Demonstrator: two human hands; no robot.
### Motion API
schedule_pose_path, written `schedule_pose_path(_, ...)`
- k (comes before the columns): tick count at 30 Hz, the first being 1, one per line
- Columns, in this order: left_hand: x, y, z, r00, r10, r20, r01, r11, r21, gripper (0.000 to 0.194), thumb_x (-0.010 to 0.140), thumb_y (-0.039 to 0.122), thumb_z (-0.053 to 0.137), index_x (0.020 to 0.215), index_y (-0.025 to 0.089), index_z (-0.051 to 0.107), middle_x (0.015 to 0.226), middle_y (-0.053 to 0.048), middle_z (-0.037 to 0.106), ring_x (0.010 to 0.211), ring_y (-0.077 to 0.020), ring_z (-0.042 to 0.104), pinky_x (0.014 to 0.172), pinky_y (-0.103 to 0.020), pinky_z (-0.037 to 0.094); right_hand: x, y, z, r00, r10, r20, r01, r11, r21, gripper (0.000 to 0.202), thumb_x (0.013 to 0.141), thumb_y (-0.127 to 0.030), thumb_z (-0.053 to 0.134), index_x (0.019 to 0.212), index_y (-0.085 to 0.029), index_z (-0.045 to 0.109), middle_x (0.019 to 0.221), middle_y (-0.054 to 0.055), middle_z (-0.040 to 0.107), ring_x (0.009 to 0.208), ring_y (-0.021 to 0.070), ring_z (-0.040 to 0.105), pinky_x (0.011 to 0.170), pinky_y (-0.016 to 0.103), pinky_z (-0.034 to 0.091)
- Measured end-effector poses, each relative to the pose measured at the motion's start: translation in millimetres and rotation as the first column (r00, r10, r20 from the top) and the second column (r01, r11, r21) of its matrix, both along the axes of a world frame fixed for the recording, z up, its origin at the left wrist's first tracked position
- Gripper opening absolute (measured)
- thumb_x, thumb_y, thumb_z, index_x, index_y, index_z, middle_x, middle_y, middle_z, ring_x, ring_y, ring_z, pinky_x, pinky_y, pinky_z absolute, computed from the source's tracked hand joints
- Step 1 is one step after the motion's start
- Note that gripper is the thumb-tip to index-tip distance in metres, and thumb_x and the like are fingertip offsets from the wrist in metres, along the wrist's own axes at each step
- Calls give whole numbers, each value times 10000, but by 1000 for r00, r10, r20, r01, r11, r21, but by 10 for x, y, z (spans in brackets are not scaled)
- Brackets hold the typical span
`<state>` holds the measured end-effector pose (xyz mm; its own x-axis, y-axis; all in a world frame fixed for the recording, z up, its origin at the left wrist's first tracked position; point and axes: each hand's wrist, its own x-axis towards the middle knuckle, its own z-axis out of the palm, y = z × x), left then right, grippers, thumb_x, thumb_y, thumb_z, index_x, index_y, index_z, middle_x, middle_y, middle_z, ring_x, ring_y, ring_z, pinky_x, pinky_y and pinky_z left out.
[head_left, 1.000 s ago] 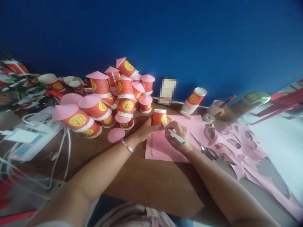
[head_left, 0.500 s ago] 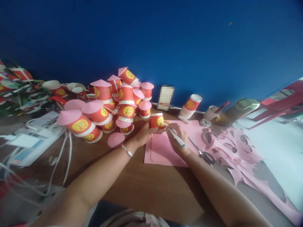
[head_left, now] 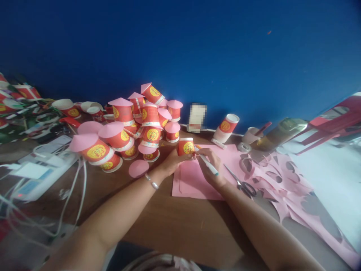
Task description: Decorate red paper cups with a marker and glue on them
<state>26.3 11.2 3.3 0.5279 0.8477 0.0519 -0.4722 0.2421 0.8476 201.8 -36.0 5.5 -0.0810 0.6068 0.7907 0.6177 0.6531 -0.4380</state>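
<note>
A red paper cup (head_left: 186,145) with a yellow emblem is held by my left hand (head_left: 172,162), its fingers round the lower part. My right hand (head_left: 212,165) grips a white marker (head_left: 208,165) with a teal end, its other end close to the cup's lower right edge. Both hands are above a stack of pink paper sheets (head_left: 194,181). Scissors (head_left: 244,184) lie to the right of my right hand. A pink paper disc (head_left: 138,168) rests on the table left of my left hand.
Several red cups with pink cone tops (head_left: 120,109) are piled at the left. A power strip (head_left: 42,177) with white cables lies front left. Pink paper scraps (head_left: 284,184), a tape roll (head_left: 244,147) and a bottle (head_left: 282,131) are at the right.
The cup has turned slightly in my left hand, so its yellow emblem faces me more squarely, and it sits a little lower. The marker has shifted slightly left.
</note>
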Motion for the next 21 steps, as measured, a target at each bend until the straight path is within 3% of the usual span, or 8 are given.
schedule_pose_path(5,-10,4,3,995,67,73,-62,996,-65,518,759,231,864,1222,205,635,1081,-76,746,1027,-240,718,963,-408,516,17,9,-55,999,-29,-28,28,999,-37,123,1004,-283,604,1114,-245,642,1041,67,753,935,215,747,804,365,628)
schedule_pose_path(9,-14,13,-21,995,40,88,-33,996,-82,485,763,250,855,1199,190,650,1065,-84,749,1046,-262,718,983,-435,512,14,-1,-50,999,-32,-16,31,998,-54,118,1008,-286,599,1110,-243,639,1051,69,753,946,217,750,805,359,626)
schedule_pose_path(16,-4,1,-29,999,2,-32,-1,1000,28,330,731,202,883,1005,152,705,951,-51,744,912,-175,695,942,-345,498,0,-5,-18,1000,-25,1,25,998,-53,105,1014,-301,587,1092,-248,634,994,59,753,914,211,752,773,345,628)
schedule_pose_path(21,1,0,-21,999,49,5,-50,999,14,401,740,211,873,1083,175,669,957,-41,736,924,-195,702,952,-379,509,3,3,-39,999,-35,6,36,997,-61,97,1013,-299,587,1080,-248,636,996,55,751,905,206,750,783,341,624)
